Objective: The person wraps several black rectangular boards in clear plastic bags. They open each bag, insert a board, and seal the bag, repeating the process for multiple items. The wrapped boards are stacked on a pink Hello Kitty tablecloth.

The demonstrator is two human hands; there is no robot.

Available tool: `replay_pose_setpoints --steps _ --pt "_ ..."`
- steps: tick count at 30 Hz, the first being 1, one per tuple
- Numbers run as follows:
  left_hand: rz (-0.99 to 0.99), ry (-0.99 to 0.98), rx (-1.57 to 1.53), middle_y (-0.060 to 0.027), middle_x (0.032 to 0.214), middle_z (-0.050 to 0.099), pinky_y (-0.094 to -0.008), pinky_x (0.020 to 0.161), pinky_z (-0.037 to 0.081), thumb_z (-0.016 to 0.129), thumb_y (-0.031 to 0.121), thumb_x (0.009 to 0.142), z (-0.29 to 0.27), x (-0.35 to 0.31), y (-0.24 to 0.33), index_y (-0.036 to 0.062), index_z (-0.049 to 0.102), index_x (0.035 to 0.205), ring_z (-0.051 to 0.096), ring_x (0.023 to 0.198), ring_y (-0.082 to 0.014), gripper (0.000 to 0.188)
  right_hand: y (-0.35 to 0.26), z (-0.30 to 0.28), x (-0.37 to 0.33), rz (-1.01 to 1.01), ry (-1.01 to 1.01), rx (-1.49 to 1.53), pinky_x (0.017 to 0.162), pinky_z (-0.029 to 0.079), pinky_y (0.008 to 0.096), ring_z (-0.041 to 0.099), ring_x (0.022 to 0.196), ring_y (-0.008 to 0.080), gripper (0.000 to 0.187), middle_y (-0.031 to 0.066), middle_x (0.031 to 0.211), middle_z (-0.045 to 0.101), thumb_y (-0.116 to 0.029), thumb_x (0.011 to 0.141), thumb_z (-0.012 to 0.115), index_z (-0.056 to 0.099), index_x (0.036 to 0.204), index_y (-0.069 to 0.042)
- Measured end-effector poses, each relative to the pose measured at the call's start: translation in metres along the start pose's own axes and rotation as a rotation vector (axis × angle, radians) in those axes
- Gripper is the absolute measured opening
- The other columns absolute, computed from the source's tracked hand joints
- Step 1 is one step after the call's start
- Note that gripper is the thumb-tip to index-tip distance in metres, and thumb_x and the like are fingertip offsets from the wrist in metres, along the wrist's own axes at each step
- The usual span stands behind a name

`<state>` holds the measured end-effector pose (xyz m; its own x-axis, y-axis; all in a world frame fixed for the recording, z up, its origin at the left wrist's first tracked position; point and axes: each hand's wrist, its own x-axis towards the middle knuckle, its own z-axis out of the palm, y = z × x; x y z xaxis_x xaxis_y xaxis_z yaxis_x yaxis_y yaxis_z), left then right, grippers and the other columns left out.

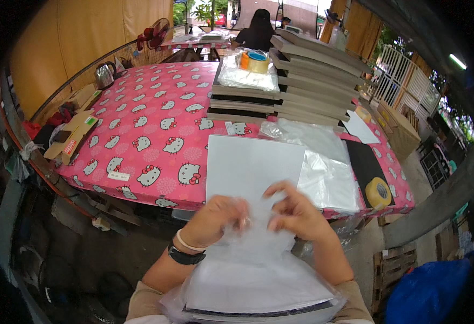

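Note:
A clear plastic bag (258, 254) with a white sheet-like panel inside lies toward me over my lap, its dark lower edge showing through. My left hand (219, 220), with a white band and a black watch at the wrist, is closed on the bag's upper part; its fingertips are smeared by motion. To the right, my right hand (297, 213) is held over the same bag, its curled fingers apart and slightly blurred. Just beyond both hands, a flat white board (250, 162) lies at the table's front edge.
A pink cartoon-print cloth covers the table (161, 140). Clear plastic bags (323, 173), a black panel (358, 156) and a yellow tape roll (378, 192) lie right. Behind stand stacked grey boards (318, 81), with tape rolls (256, 62) on a lower stack. A person (259, 32) sits farther back.

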<state>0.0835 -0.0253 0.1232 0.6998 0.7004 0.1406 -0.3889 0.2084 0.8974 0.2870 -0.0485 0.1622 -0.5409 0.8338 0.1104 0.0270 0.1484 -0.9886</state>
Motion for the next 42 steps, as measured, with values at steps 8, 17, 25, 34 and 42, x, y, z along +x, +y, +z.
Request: replay_pose_setpoints --steps 8,17,25,34,42 --pt "0.258 0.337 -0.568 -0.0074 0.093 0.056 -0.0321 0.065 0.043 0.035 0.032 0.089 -0.025 -0.018 -0.026 0.0024 0.047 0.112 0.051 0.068 -0.0172 0.039 0.058 -0.044 -0.029 -0.576 0.08 0.565 0.077 0.043 0.0386 0.054 0.088 0.0253 0.037 0.0138 0.097 0.055 -0.03 0.083 0.05 0.051 0.102 0.001" --pt "0.473 0.383 -0.588 -0.0072 0.1 0.051 -0.0354 0.07 0.044 0.041 0.037 0.084 -0.01 -0.029 -0.02 0.0046 0.045 0.112 0.051 0.078 -0.0195 0.043 0.086 -0.034 -0.032 -0.094 -0.551 0.163 0.072 0.043 0.0345 0.053 0.076 0.0185 0.042 0.0096 0.074 0.057 -0.035 0.082 0.049 0.051 0.102 0.002" --pt "0.206 0.388 -0.227 -0.0076 0.099 0.051 -0.0312 0.076 0.045 0.052 0.02 0.079 -0.092 0.011 -0.01 -0.0002 0.033 0.119 0.055 0.082 -0.0186 0.048 0.059 -0.094 -0.026 -0.3 0.404 0.485 0.063 0.044 0.0356 0.053 0.063 0.02 0.026 0.0094 0.072 0.055 -0.017 0.072 0.057 0.049 0.092 -0.003" --pt "0.323 0.711 1.607 -0.0026 0.068 0.049 -0.0324 0.071 0.028 0.054 0.004 0.063 -0.129 0.094 0.013 0.0109 0.051 0.109 0.049 0.066 -0.0188 0.047 0.093 -0.149 0.043 -0.061 0.71 -1.015 0.052 0.038 0.0268 0.048 0.05 0.0201 0.05 0.0113 0.061 0.053 -0.006 0.067 0.055 0.048 0.116 -0.012" --pt "0.393 0.61 1.11 -0.0009 0.061 0.05 -0.0262 0.056 0.033 0.055 0.007 0.067 -0.1 0.014 0.001 0.0061 0.06 0.092 0.046 0.054 -0.0132 0.025 0.077 -0.104 -0.026 -0.149 0.673 -0.382 0.056 0.043 0.0266 0.05 0.054 0.0125 0.019 0.0044 0.065 0.056 -0.009 0.069 0.057 0.057 0.087 -0.003"
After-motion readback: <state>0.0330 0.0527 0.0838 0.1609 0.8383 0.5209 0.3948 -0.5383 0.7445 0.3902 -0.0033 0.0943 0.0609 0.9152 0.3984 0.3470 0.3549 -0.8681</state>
